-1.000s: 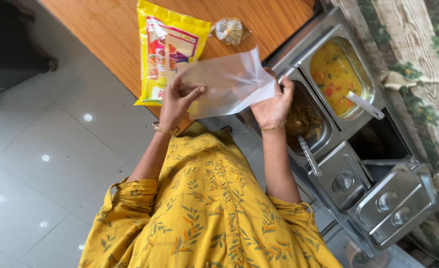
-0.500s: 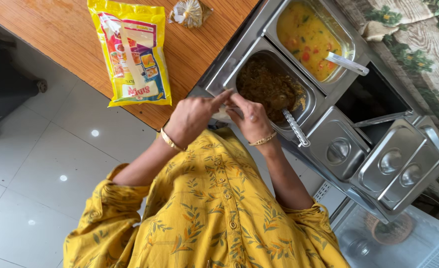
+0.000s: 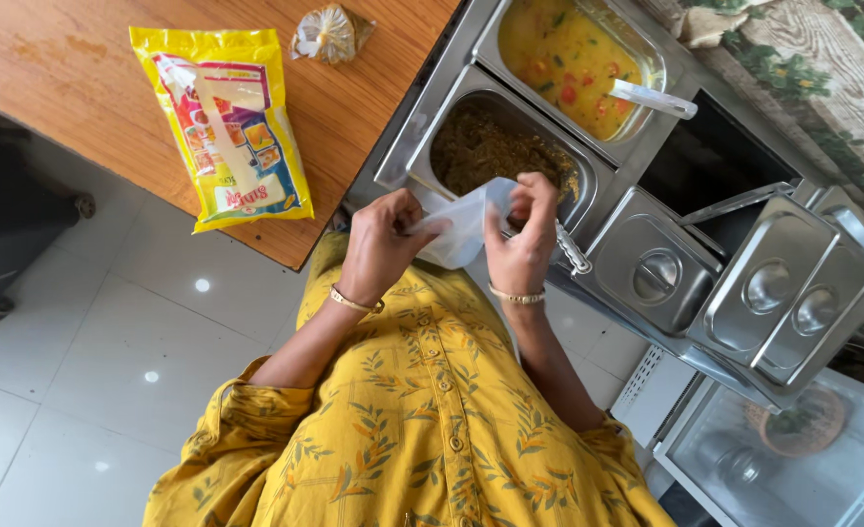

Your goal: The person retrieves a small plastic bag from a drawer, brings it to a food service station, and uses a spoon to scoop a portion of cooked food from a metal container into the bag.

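Observation:
Both hands hold a thin clear plastic bag [image 3: 463, 226] just in front of a steel food pan of brown cooked food [image 3: 491, 151]. My left hand [image 3: 385, 244] pinches the bag's left side. My right hand [image 3: 522, 239] grips its right edge near the bag's mouth. Each wrist has a gold bangle. The bag looks empty and slightly crumpled.
A second pan with yellow curry [image 3: 569, 59] holds a ladle [image 3: 652, 98]. Steel lids [image 3: 744, 283] lie to the right. On the wooden counter [image 3: 81, 88] lie a yellow printed packet [image 3: 227, 127] and a small knotted bag [image 3: 329, 34]. White tiled floor is at the left.
The flat sheet-like bag held up a second ago has been drawn down and gathered between both hands in front of the brown food pan. The view has shifted, showing more of the pans.

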